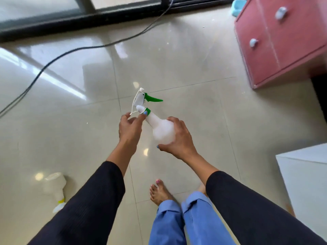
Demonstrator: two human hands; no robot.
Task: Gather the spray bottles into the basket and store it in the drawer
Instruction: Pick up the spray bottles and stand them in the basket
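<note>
A white spray bottle [160, 129] with a green trigger and collar is held in the air over the tiled floor, its head pointing up and away. My right hand [178, 138] grips its round body from the right. My left hand [130, 127] touches the green collar at the neck with a fingertip, its fingers loosely curled. A second white spray bottle [55, 187] with a yellow collar lies on its side on the floor at the lower left. No basket is in view. A pink drawer cabinet [283, 41] with pale knobs stands at the upper right, its drawers closed.
A black cable [74, 50] runs across the floor from the window frame toward the left. A white box-like piece of furniture [306, 174] stands at the right edge. My bare feet [159, 191] and blue trouser legs are below the hands. A pale blue object [238, 6] sits beside the cabinet.
</note>
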